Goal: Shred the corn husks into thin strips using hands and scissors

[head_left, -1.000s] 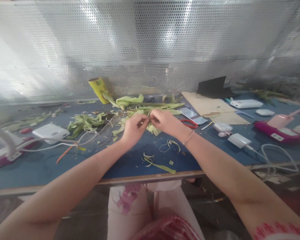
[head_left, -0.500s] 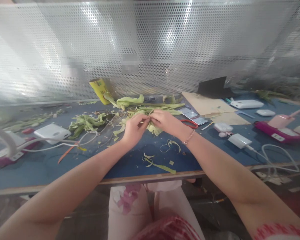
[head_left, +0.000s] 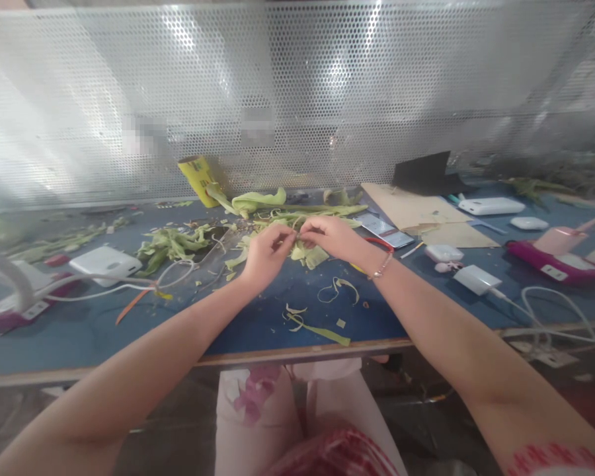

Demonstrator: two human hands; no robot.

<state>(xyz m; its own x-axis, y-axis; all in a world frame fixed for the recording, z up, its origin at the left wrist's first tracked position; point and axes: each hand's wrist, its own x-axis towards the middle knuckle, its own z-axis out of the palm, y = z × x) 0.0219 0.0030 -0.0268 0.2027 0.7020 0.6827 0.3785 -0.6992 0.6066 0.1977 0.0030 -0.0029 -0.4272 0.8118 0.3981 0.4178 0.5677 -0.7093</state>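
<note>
Showing just below the bent fingers (head_left: 311, 228), pale green leaf pieces (head_left: 313, 256).

The perforated panel (head_left: 297, 53) looks metallic, shiny where light strikes it. The blue tabletop (head_left: 258, 320) is smooth, its edge (head_left: 307, 352) dull and wood-like. The leafy scraps (head_left: 310, 256) look limp and matt. The beige sheets (head_left: 406, 208) resemble matt paper or card. The 2 magenta power strips (head_left: 558, 266) and white charger (head_left: 476, 279) look like smooth plastic; the phone (head_left: 384, 230) has a glossy screen. The trousers (head_left: 255, 439) are cloth.
</note>
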